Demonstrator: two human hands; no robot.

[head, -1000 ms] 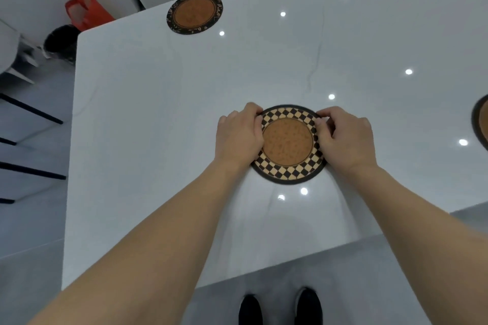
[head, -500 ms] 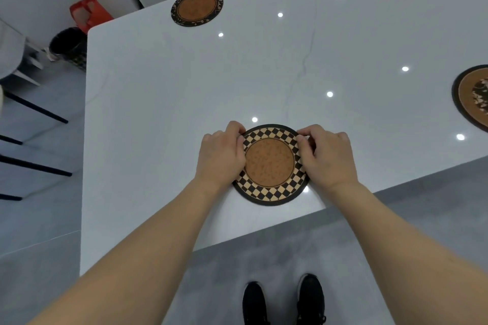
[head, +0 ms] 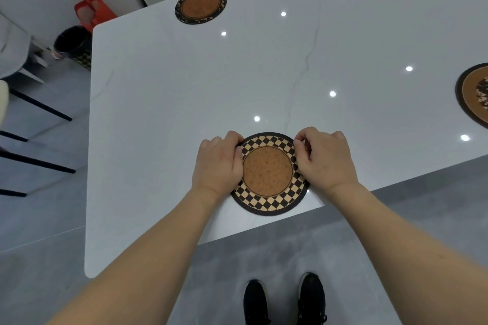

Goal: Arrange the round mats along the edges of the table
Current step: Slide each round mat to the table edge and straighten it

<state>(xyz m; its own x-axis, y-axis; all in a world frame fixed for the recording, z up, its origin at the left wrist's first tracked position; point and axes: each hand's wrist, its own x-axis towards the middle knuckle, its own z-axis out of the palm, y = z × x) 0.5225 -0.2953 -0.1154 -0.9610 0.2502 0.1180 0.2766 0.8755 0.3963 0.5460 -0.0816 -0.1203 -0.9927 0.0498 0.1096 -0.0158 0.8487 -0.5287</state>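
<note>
Checkered mat [head: 268, 175] near table [head: 158, 113] edge, between both hands.

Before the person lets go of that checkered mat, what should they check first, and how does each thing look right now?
1. Checkered mat lies flat on the table: ok.
2. Mat sits close to the near edge without overhanging it: ok.
3. Left hand and right hand grip opposite sides of the mat: ok.
4. Mat is centred along that edge: cannot tell, the table's right end is out of view.
5. Leaf-bordered mat lies by the far edge: ok.
6. Mat at the right is fully placed: cannot tell, cut off by the frame.
</note>
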